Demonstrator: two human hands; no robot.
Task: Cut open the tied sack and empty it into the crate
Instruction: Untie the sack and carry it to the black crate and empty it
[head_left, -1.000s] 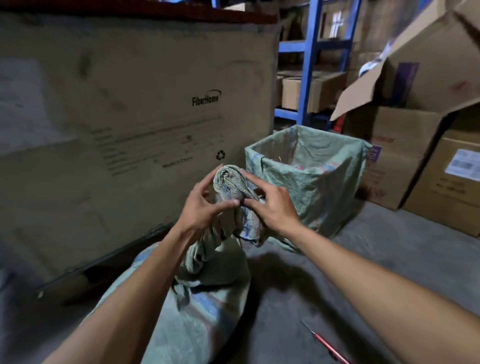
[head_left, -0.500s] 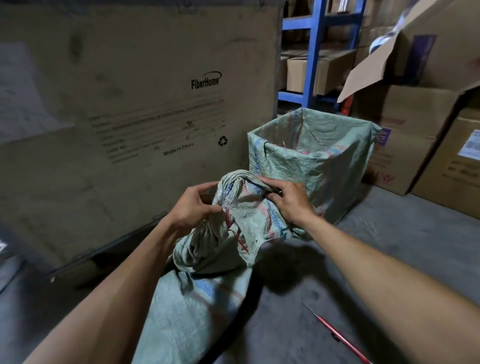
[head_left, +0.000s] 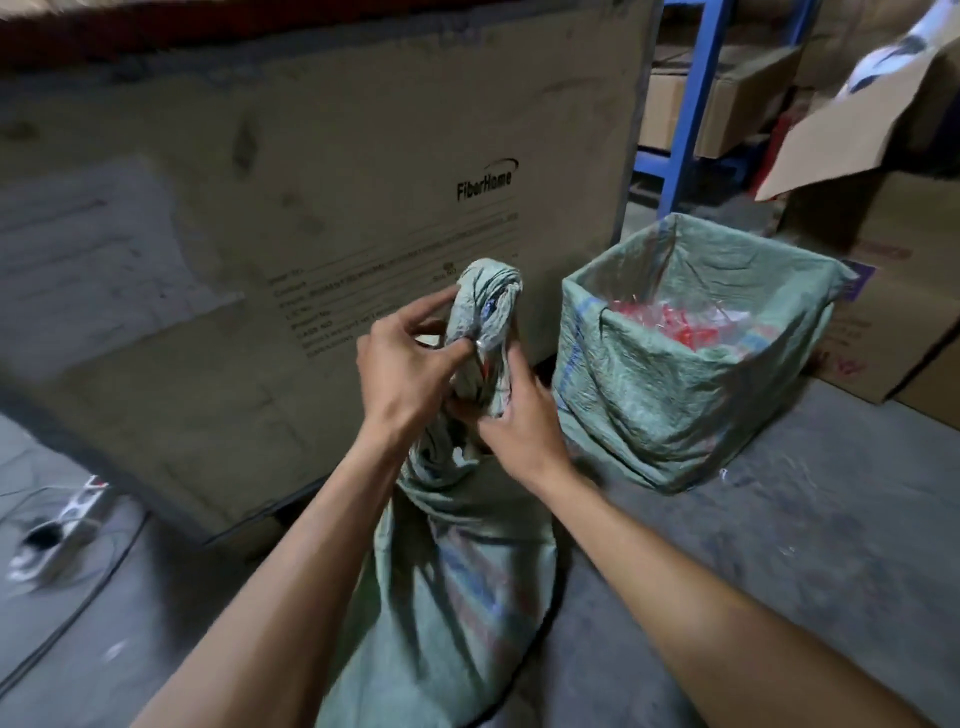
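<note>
A green woven sack (head_left: 447, 587) lies on the concrete floor between my arms, its bunched neck (head_left: 485, 306) standing upright. My left hand (head_left: 410, 374) pinches the neck from the left, thumb and fingers closed on the fabric. Lower down and to the right, my right hand (head_left: 519, 421) grips the twisted neck. To the right stands the crate (head_left: 670, 395), lined with the same green woven fabric, with red and clear plastic pieces (head_left: 670, 322) inside. No cutting tool is in view.
A large FiberHome cardboard box (head_left: 260, 260) stands close behind the sack. Blue shelving (head_left: 691, 98) and stacked cartons (head_left: 893, 270) fill the back right. A power strip with cables (head_left: 67, 519) lies on the floor at left.
The sack's neck, spread out half a second ago, is bunched upright again. Both hands have shifted onto it, the right one lower. The view moved; the red tool on the floor is out of frame.
</note>
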